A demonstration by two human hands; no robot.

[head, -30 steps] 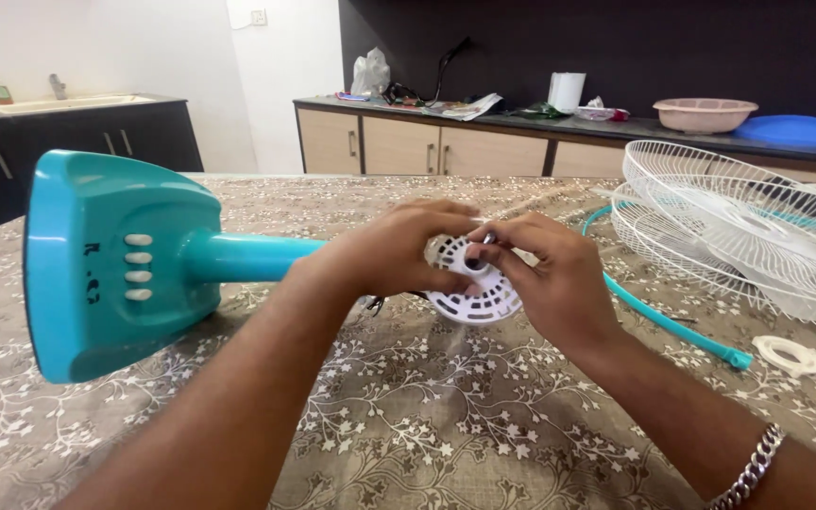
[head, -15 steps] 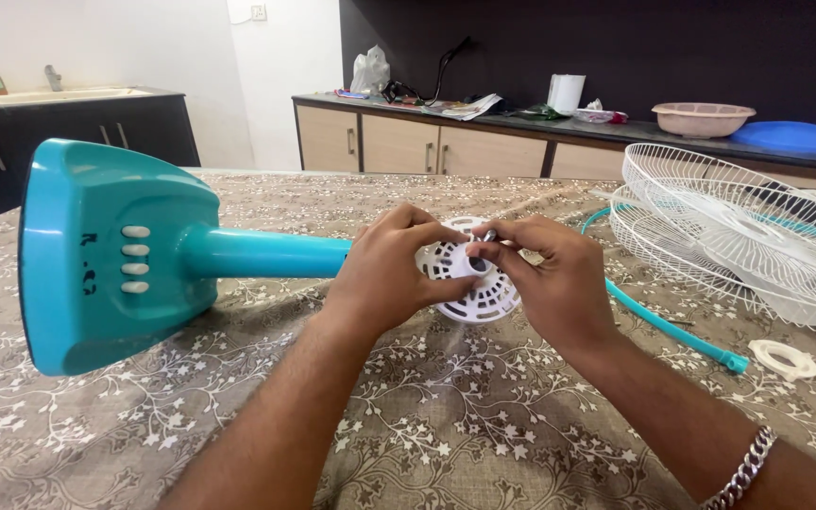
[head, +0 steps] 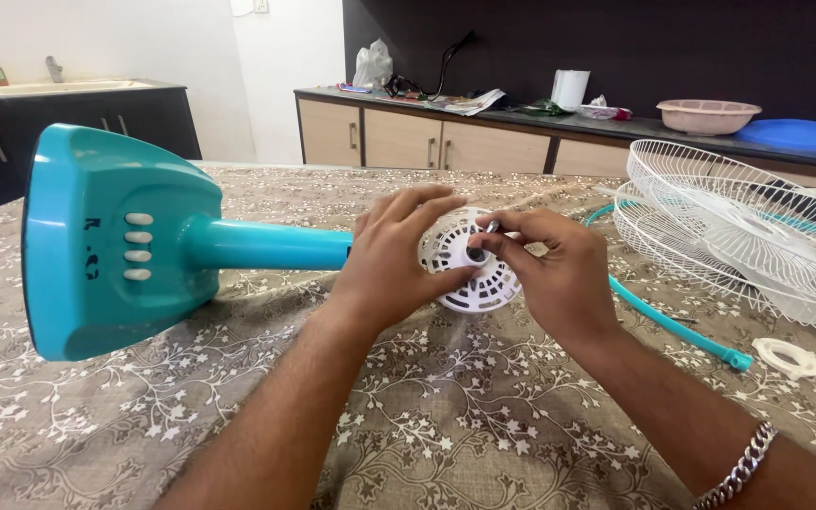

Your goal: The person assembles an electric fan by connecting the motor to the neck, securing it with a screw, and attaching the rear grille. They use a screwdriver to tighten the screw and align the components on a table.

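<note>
Left hand point(head: 391, 260) clamped on side of white vented motor housing point(head: 469, 261), thumb pressed on its face. Right hand point(head: 545, 274) fingers pinched together on small metal shaft point(head: 490, 228) at housing centre. Housing lies on floral tablecloth point(head: 427, 416), between both hands. Teal fan stand point(head: 125, 247) stretches away left of left hand, pole running behind it. Right of right hand: teal rim strip point(head: 672, 326), white wire fan guards point(head: 739, 222), white plastic ring point(head: 786, 356) further out.
</note>
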